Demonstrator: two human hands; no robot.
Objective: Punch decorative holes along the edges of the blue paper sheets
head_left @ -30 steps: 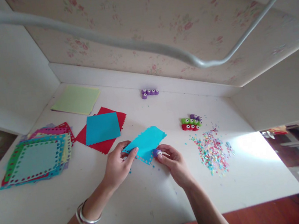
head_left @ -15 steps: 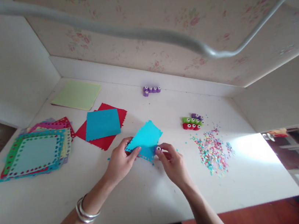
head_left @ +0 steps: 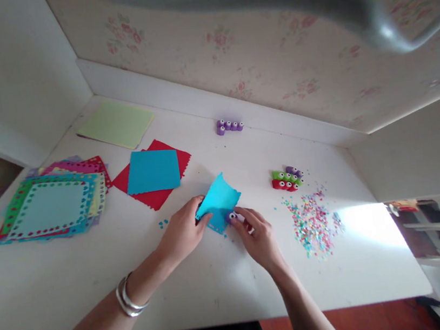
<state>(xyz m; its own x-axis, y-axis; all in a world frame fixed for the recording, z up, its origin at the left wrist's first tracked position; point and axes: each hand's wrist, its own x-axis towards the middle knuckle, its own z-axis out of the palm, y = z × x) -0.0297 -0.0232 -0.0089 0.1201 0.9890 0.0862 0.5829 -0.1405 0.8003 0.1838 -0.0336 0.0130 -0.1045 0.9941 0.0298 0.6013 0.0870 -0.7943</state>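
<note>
My left hand point(head_left: 184, 232) pinches the near left edge of a bright blue paper square point(head_left: 219, 200) held just above the white table point(head_left: 204, 287). The paper's lower edge has a row of punched holes. My right hand point(head_left: 257, 235) is closed on a small purple hole punch point(head_left: 232, 217) clamped on that lower edge. A few blue paper bits point(head_left: 163, 224) lie on the table to the left of my left hand.
A stack of punched coloured sheets point(head_left: 51, 206) lies at the left. Blue and red sheets point(head_left: 153, 175) and a pale green sheet point(head_left: 116, 124) lie behind. Purple punches point(head_left: 229, 126), green and red punches point(head_left: 286, 178), and a confetti pile point(head_left: 312, 220) sit to the right.
The blue paper has turned and tilted up between my hands, looking narrower now. Blue bits have appeared on the table by my left hand. The camera has tipped down slightly.
</note>
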